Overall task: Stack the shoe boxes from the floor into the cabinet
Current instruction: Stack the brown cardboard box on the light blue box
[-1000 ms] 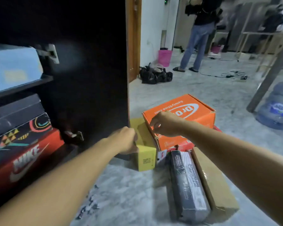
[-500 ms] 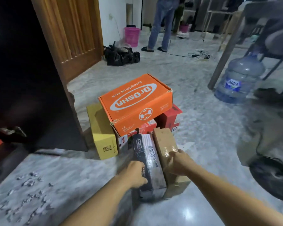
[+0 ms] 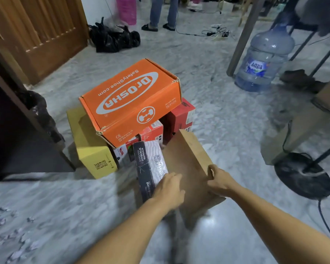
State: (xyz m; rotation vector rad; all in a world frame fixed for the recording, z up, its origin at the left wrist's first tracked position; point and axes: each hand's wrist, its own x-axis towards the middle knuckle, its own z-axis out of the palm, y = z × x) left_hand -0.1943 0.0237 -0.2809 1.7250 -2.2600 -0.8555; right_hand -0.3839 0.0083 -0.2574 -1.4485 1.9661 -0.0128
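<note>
Fingers point(image 3: 211, 173) of both hands grip the brown box point(image 3: 187, 159)

An orange shoe box point(image 3: 130, 101) atop the floor pile reads "Dr.OSHA" and "SafetyShoe.com", with a CE mark on its side. The black-and-white box point(image 3: 149, 164) in front carries "Skechers GOwalk Sandals". The water jug point(image 3: 263, 60) is labelled "AQUA".

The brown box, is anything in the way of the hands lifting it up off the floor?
Nothing visible does. The right hand grips the brown box at its right edge and the left hand lies on its left side, against the black Skechers box. Nothing rests on top of it.
</note>
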